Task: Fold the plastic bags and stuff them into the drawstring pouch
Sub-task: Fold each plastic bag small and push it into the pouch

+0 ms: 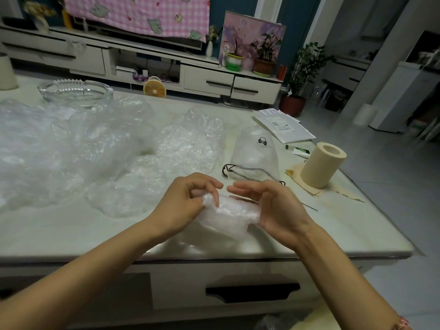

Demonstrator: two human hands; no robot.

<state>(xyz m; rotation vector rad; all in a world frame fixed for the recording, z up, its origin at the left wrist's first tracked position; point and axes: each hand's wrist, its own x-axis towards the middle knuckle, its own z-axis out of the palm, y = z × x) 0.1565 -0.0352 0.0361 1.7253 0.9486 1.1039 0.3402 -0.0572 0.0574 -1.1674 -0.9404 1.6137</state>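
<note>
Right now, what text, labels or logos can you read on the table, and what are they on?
Drawstring pouch: black logo with a line of lettering under it, too small to read.
White mailer: shipping label with printed lines and a code, too blurred to read.
Tube: print too small to read.
Nothing here is legible.

Table (309,234): plastic bags (71,148), pouch (256,156), ashtray (76,91), paper roll (322,164).
</note>
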